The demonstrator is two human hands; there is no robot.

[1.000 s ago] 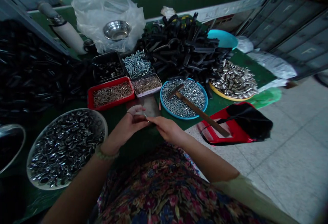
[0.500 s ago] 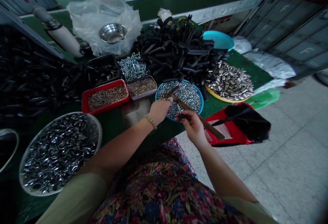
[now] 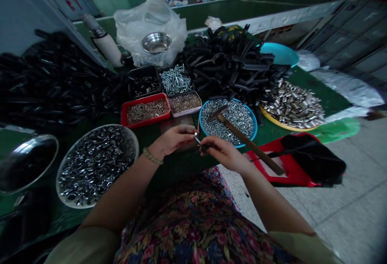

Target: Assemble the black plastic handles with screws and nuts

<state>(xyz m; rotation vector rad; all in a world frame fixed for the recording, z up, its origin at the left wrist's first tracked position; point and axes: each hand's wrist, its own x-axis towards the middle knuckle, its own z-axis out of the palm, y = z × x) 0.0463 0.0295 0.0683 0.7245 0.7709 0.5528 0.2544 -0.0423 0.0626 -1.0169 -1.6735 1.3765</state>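
My right hand (image 3: 222, 151) pinches a small dark part with a shiny metal pin (image 3: 197, 138) sticking out toward the left. Close against the pin's tip is my left hand (image 3: 178, 138), its fingers drawn together; whatever they pinch is too small to make out. Just beyond the hands, a blue bowl (image 3: 255, 129) holds many small silver nuts (image 3: 211, 115). A hammer (image 3: 248, 140) lies across that bowl, its wooden handle reaching over the near right rim.
Left of the bowl are a red tray of pins (image 3: 123, 115), a tray of small rivet-like pieces (image 3: 186, 103) and a tray of screws (image 3: 176, 79). Black curved parts (image 3: 223, 60) pile behind. A yellow dish (image 3: 290, 127) holds metal sleeves; a white basin (image 3: 60, 183) holds shiny rings.
My left hand has left the nut bowl and hammer head and come back toward me, meeting my right hand. My right hand still holds the part. The view has shifted left.
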